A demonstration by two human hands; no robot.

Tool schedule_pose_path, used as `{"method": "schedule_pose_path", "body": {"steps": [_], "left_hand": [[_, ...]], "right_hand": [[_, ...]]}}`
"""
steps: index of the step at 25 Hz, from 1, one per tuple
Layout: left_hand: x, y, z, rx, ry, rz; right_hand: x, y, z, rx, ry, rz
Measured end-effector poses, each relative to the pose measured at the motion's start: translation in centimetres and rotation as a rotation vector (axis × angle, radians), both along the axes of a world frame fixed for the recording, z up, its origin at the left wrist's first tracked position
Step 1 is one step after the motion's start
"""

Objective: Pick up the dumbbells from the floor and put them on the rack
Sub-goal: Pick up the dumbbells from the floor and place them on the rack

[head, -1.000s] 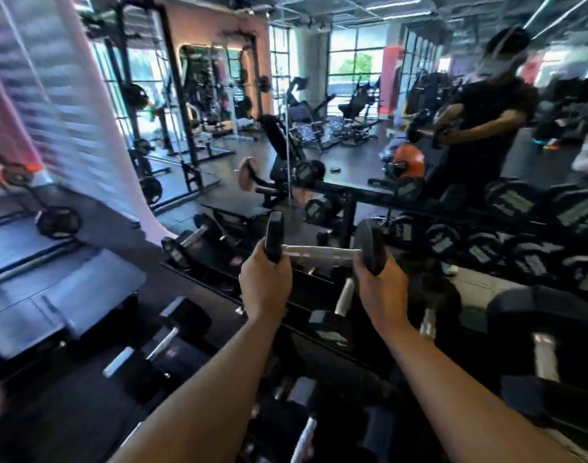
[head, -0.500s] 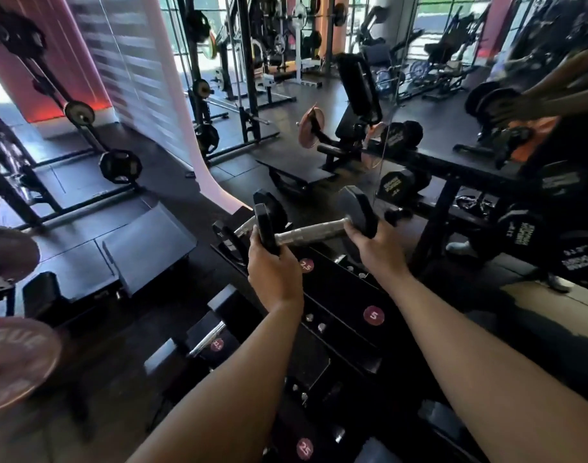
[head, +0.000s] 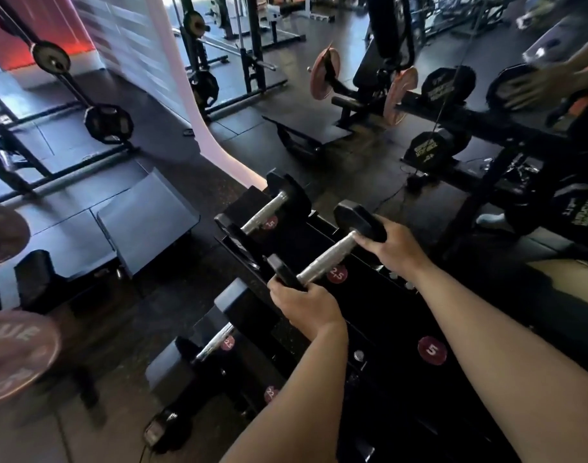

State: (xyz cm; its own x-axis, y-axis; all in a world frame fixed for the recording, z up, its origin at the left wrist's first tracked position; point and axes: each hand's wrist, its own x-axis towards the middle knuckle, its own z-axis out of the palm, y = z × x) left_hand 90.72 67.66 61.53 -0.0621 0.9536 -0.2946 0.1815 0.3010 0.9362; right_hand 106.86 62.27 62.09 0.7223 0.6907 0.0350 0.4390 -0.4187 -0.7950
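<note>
I hold a small dumbbell (head: 326,259) with black round ends and a steel handle, tilted over the top tier of the black rack (head: 402,315). My left hand (head: 306,305) grips its near end. My right hand (head: 396,245) grips its far end. The handle lies just above a red "2,5" label on the rack. Another small dumbbell (head: 265,212) rests on the rack just left of it, by a red "5" label. A hexagonal dumbbell (head: 215,339) sits on a lower tier.
A larger rack (head: 486,128) with big black dumbbells stands to the right, where another person's hand (head: 539,85) rests. A flat bench pad (head: 145,212) lies left of the rack. Weight plates (head: 15,352) hang at the near left. Machines fill the floor behind.
The dumbbell has come down and nearer to the rack's top tier and turned from level to slanted. My view has tipped downward toward the rack.
</note>
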Motion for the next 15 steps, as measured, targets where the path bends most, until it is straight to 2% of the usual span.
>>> {"method": "schedule_pose_path", "body": {"steps": [5,12,15], "left_hand": [[1.7,-0.9,-1.9,-0.127,-0.018,0.033],[3.2,-1.5,-2.7,-0.166,-0.056,0.124],[2.9,-2.5,-2.9,-0.175,-0.106,0.116]], "right_hand": [[2.4,0.7,-2.2,-0.101,0.005,0.045],[4.1,0.9,-2.6,-0.156,0.072,0.096],[4.0,0.9,-3.0,-0.128,0.173,0.054]]}}
